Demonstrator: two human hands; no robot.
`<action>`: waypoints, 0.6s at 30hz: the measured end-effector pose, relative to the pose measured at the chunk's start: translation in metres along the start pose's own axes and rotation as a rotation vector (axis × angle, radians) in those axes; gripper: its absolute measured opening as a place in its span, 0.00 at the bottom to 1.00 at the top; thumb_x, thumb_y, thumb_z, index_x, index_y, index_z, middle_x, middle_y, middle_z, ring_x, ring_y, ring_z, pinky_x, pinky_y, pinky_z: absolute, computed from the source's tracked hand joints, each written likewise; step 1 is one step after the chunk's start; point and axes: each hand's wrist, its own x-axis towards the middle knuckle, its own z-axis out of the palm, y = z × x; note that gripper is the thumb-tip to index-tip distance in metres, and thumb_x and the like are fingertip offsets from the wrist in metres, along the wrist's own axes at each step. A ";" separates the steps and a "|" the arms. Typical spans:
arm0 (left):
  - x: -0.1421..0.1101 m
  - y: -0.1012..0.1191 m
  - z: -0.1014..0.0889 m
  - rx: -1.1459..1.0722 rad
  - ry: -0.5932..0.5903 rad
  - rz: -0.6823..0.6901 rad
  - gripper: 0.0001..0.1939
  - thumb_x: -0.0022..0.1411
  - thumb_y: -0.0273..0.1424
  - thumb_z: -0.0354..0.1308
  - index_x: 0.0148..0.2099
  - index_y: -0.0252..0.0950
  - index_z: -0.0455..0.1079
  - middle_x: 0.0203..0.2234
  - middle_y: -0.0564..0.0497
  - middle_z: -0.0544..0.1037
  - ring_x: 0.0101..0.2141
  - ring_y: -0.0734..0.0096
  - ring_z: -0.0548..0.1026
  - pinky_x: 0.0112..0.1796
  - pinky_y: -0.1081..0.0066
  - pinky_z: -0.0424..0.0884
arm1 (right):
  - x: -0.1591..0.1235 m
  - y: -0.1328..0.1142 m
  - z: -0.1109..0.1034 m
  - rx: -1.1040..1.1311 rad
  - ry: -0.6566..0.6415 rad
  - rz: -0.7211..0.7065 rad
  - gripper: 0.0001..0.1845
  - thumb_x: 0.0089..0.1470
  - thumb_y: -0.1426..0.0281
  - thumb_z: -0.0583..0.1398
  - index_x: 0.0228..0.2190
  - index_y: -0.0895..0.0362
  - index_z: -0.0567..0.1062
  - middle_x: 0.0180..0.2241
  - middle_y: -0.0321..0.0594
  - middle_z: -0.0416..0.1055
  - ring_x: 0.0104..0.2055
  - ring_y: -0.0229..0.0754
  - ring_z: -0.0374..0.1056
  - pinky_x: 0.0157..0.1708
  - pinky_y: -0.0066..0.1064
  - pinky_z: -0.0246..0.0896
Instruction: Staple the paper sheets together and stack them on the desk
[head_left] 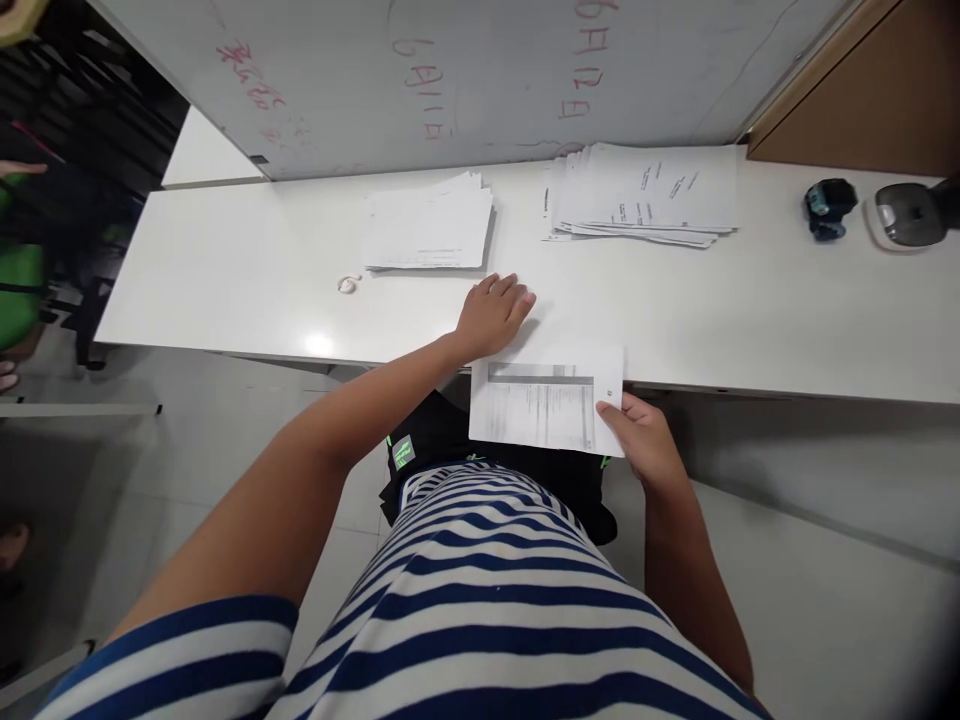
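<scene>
My right hand (641,432) pinches the right edge of a printed sheet of paper (544,405), thumb on top and fingers beneath. The sheet overhangs the front edge of the white table, and a table of printed lines shows on it. My left hand (495,312) is just above the tabletop beyond the sheet, fingers extended and holding nothing. Farther back lies a stack of papers (431,225), mostly blank on top. To its right sits a thicker, fanned stack of printed papers (645,190).
A whiteboard (495,90) with red writing rises behind the table (225,270). Small white earphones (349,284) lie at left. A dark watch-like device (829,205) and a grey rounded device (910,215) sit at right, near a brown panel (862,100). Another person's hand (21,168) shows far left.
</scene>
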 end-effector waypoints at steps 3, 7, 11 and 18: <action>0.005 -0.003 -0.002 -0.026 -0.105 0.008 0.28 0.72 0.45 0.31 0.62 0.43 0.63 0.64 0.49 0.62 0.67 0.55 0.51 0.65 0.48 0.45 | 0.001 -0.001 0.000 0.012 0.008 -0.016 0.24 0.48 0.57 0.66 0.44 0.57 0.80 0.36 0.41 0.80 0.37 0.48 0.75 0.35 0.33 0.69; 0.010 -0.004 -0.007 -0.050 -0.177 0.018 0.30 0.71 0.45 0.28 0.63 0.40 0.61 0.65 0.47 0.60 0.67 0.53 0.48 0.64 0.46 0.43 | -0.001 -0.004 0.005 0.053 -0.024 -0.023 0.22 0.48 0.59 0.67 0.44 0.56 0.80 0.36 0.39 0.80 0.35 0.46 0.75 0.35 0.32 0.69; 0.014 -0.004 -0.011 -0.060 -0.227 0.021 0.31 0.71 0.45 0.27 0.63 0.39 0.61 0.66 0.46 0.58 0.67 0.52 0.48 0.64 0.46 0.42 | -0.003 -0.002 0.012 0.095 -0.042 -0.006 0.20 0.47 0.61 0.67 0.42 0.56 0.81 0.35 0.39 0.80 0.33 0.45 0.75 0.34 0.32 0.69; 0.017 -0.011 -0.004 -0.065 -0.229 0.037 0.30 0.71 0.46 0.31 0.64 0.38 0.59 0.68 0.45 0.55 0.68 0.50 0.46 0.64 0.43 0.40 | -0.014 0.006 0.025 0.172 -0.069 0.065 0.19 0.46 0.62 0.68 0.40 0.57 0.81 0.33 0.39 0.80 0.32 0.43 0.76 0.32 0.30 0.69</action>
